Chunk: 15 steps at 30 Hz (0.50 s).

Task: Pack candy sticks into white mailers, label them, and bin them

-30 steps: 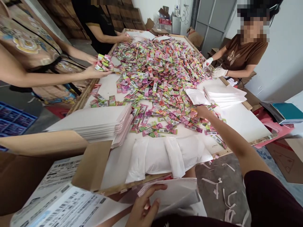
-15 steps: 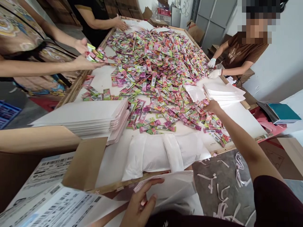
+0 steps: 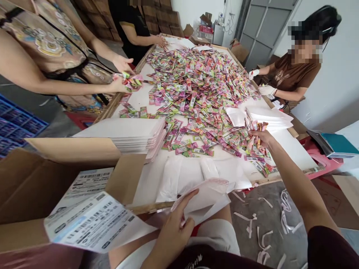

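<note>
My left hand (image 3: 177, 226) is at the table's near edge, its fingers closed on a thin white mailing bag (image 3: 209, 196) with a pinkish edge. Over the right part of the table, my right hand (image 3: 265, 139) grips a bunch of small colourful stick packets (image 3: 256, 129), pink, green and orange. Below that hand lie more loose packets (image 3: 224, 144), part of a large pile (image 3: 193, 78). Two filled white bags (image 3: 179, 173) lie flat between my hands, near the front edge.
Stacked white bags (image 3: 126, 130) lie on the left, with more white bags (image 3: 269, 117) at right. An opened carton (image 3: 25, 186) with printed label sheets (image 3: 89, 220) stands front left. Co-workers stand on both sides of the table; one holds packets. Paper strips (image 3: 263, 239) litter the floor.
My right hand has lifted slightly and turned, and the bunch of packets in it shows more clearly. My left hand has raised the mailing bag up over the table's edge. The view has shifted.
</note>
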Each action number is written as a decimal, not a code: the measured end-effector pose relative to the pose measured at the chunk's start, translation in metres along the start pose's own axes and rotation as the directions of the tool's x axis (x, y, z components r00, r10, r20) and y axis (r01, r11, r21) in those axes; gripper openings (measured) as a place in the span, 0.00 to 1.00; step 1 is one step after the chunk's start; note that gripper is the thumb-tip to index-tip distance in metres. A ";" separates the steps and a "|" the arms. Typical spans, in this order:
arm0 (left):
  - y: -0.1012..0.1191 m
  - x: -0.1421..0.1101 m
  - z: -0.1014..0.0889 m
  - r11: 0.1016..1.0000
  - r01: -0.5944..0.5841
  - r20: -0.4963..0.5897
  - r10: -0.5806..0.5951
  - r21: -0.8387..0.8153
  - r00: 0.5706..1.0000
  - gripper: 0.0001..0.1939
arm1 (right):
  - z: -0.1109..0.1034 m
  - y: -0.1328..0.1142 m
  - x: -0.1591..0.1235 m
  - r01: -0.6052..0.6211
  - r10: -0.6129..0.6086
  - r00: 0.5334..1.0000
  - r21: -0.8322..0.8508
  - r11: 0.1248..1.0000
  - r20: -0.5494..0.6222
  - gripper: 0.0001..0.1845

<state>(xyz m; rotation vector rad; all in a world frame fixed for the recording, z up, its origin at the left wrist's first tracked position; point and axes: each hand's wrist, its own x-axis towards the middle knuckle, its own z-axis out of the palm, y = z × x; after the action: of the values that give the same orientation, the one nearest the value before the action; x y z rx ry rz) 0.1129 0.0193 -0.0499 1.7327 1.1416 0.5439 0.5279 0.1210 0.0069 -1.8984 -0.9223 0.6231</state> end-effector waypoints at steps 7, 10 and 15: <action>0.025 0.012 0.020 0.989 -0.144 0.028 0.143 0.040 0.989 0.37 | 0.063 -0.040 -0.177 0.078 -0.197 0.963 0.508 0.858 0.184 0.15; 0.030 0.009 0.027 0.989 -0.146 0.012 0.146 0.005 0.989 0.40 | 0.092 -0.034 -0.230 0.150 -0.236 0.949 0.359 0.921 0.209 0.12; 0.030 0.000 0.028 1.000 -0.018 -0.025 0.018 -0.021 1.000 0.33 | 0.113 -0.009 -0.252 0.261 -0.283 0.913 0.114 0.959 0.295 0.05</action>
<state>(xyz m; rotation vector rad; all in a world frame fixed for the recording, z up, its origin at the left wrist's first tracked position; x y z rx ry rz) 0.1482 0.0030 -0.0361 1.7236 1.1345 0.5876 0.2927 -0.0213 -0.0251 -1.5936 -1.3208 0.7842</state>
